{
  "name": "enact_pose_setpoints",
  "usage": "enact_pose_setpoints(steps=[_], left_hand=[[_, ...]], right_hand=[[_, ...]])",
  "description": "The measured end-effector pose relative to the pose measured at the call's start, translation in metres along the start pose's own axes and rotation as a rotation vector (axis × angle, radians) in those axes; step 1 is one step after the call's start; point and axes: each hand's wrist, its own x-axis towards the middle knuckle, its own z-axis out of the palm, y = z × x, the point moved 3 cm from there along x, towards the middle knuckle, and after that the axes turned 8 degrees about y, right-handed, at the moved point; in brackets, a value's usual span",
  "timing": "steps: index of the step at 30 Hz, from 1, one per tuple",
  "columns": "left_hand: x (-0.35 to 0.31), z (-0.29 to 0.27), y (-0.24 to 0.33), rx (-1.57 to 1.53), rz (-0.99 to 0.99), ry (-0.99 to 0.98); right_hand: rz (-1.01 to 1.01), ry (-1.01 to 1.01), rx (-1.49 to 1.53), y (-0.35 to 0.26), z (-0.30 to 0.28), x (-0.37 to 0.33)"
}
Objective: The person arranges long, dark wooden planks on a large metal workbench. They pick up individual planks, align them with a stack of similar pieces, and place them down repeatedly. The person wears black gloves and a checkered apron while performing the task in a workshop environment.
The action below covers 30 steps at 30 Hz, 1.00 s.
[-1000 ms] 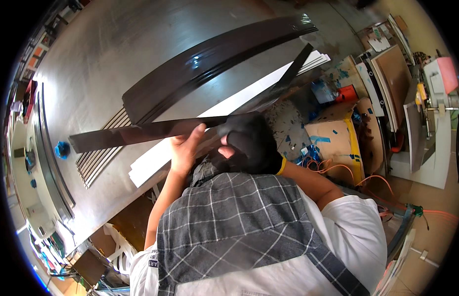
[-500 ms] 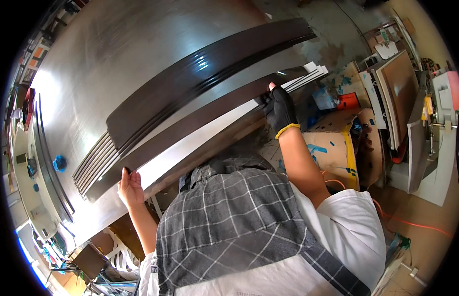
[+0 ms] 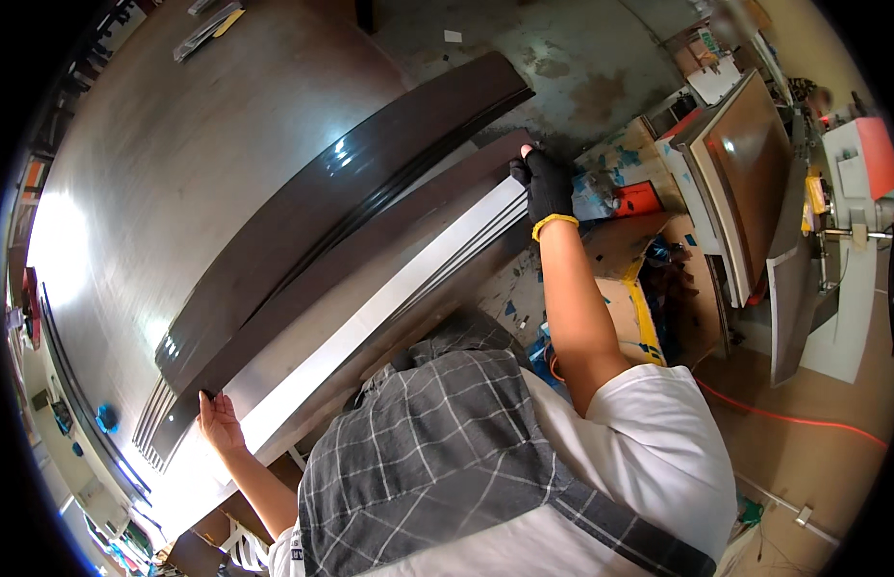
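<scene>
A long dark brown strip (image 3: 370,248) spans diagonally between my two hands over the near edge of a metal-topped table (image 3: 226,125). My left hand (image 3: 222,425), with a black covering on a fingertip, pinches its near left end. At its far right end, my right hand (image 3: 546,185), in a black fingerless glove with a yellow cuff, is closed on it with the thumb on top. Beside it, on my side, lie white strips (image 3: 379,303) with dark gaps between them. Just beyond lies a stack of dark brown strips (image 3: 302,202), with ridged ends showing at the left.
A cardboard box (image 3: 620,288) with yellow tape stands right of the table, near a red-orange container (image 3: 639,199). Panels (image 3: 740,183) lean farther right. An orange hose (image 3: 793,414) crosses the floor. A blue round object (image 3: 105,417) sits at the table's left.
My view has shifted. My left hand has moved left and nearer with the strip's end. My right hand now grips the strip's far end, where before the strip reached past it.
</scene>
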Motion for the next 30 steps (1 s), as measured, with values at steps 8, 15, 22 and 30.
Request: enact_pose_setpoints(steps=[8, 15, 22, 30], left_hand=[[-0.021, 0.028, 0.005, -0.072, 0.113, 0.021], [-0.034, 0.064, 0.003, -0.131, 0.176, -0.001], [-0.052, 0.09, 0.008, -0.135, 0.209, 0.053], [-0.068, 0.089, 0.007, -0.09, 0.188, 0.114]], right_hand=[[0.135, -0.192, 0.067, -0.011, 0.003, 0.05], [-0.505, -0.185, -0.839, -0.052, 0.032, 0.111], [-0.486, -0.24, -0.992, -0.059, 0.039, 0.134], [-0.433, -0.254, -1.105, -0.04, 0.032, 0.141]])
